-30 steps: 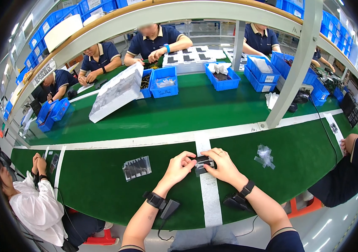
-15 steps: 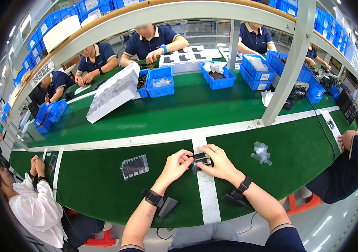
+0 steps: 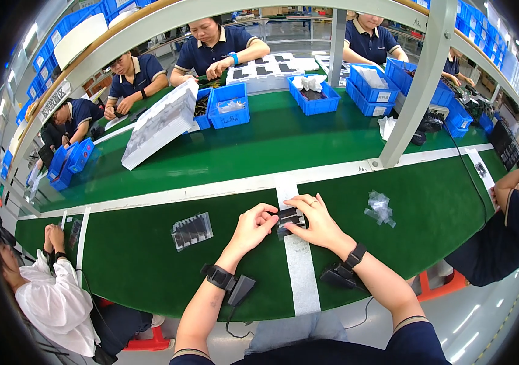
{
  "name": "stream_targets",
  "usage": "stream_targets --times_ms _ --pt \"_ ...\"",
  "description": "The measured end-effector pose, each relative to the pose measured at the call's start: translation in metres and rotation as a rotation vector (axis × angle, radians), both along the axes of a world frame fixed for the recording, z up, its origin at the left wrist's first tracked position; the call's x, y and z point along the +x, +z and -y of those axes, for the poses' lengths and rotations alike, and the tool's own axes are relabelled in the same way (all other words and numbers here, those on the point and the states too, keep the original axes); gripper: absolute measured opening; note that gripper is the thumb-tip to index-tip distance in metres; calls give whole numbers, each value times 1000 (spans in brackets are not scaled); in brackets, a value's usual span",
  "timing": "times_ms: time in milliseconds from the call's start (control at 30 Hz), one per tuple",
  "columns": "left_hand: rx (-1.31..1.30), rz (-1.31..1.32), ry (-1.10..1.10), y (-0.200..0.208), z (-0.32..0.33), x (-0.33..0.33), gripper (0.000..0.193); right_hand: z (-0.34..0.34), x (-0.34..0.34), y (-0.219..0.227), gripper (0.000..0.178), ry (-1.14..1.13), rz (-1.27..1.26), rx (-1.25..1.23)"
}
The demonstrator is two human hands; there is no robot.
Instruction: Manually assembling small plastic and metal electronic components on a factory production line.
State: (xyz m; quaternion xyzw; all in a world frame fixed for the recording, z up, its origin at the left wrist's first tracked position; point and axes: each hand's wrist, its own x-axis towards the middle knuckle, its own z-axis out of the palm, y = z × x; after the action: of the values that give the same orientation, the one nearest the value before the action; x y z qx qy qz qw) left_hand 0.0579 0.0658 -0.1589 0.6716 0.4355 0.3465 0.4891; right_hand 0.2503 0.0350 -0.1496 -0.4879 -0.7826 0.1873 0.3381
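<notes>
Left hand (image 3: pixel 253 227), fingers bent, and right hand (image 3: pixel 319 224), thumb and forefinger apart, met at the dark flat piece (image 3: pixel 290 215) over the white strip (image 3: pixel 302 274), though whether either hand closed on it could not be determined.

The left hand (image 3: pixel 254 228), its fingers bent, is meeting the left edge of a small, flat black-and-silvery piece (image 3: pixel 290 221), while the right hand (image 3: pixel 316 225) is resting its thumb on it. The piece is lying over a white strip (image 3: pixel 303 277) crossing the green surface (image 3: pixel 138 267). To the left, a clear film sheet with black bars (image 3: pixel 191 231) is lying flat; to the right, a crumpled clear plastic film heap (image 3: pixel 380 208) is sitting. Beyond, a white rectangular foam tray (image 3: pixel 161 126) is leaning against blue plastic bins (image 3: pixel 229 108).
</notes>
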Motion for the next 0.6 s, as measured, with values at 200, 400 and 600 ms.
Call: stream_targets --times_ms 200,400,600 --pt "-32 -50 1 1 3 -1 20 0 -1 -8 47 -28 -12 -5" --pt "-4 -21 -8 1 3 -2 20 0 -1 -10 46 0 -46 7" --pt "-40 15 -16 0 1 -3 20 -5 -1 -13 40 -11 -46 130"
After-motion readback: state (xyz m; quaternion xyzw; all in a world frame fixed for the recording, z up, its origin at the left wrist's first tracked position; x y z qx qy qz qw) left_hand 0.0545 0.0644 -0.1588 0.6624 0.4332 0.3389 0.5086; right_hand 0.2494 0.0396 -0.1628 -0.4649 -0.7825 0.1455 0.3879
